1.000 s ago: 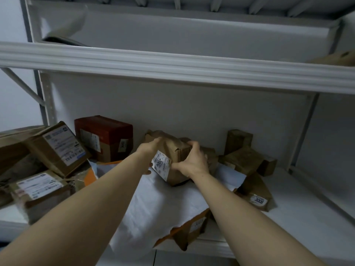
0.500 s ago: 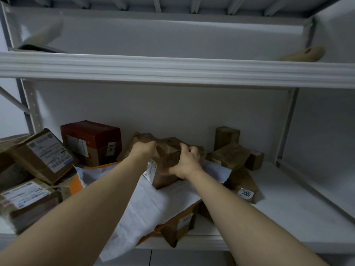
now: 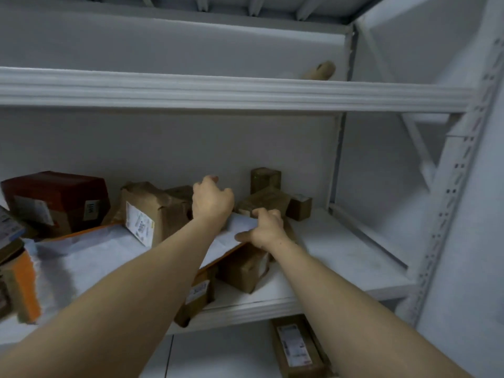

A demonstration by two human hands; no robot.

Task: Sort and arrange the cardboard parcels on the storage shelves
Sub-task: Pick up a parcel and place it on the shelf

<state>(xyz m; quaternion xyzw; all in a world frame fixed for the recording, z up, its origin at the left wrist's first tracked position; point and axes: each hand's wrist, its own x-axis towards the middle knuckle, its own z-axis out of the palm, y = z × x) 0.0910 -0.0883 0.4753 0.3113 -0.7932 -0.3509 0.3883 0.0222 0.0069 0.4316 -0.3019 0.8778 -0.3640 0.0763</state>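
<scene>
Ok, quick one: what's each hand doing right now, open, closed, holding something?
Left hand: fingers curled beside the crumpled brown parcel; whether its grip holds anything cannot be told.
Right hand: grips the edge of the white mailer.

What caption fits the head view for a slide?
Right hand pinches a white mailer; left hand reaches over brown parcels on the shelf.

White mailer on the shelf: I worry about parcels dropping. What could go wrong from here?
The right hand pinches the white mailer, and the crumpled brown parcel sits on it; pulling could tip that parcel. The small labelled box beneath the mailer overhangs the shelf edge and might get dragged off.
</scene>
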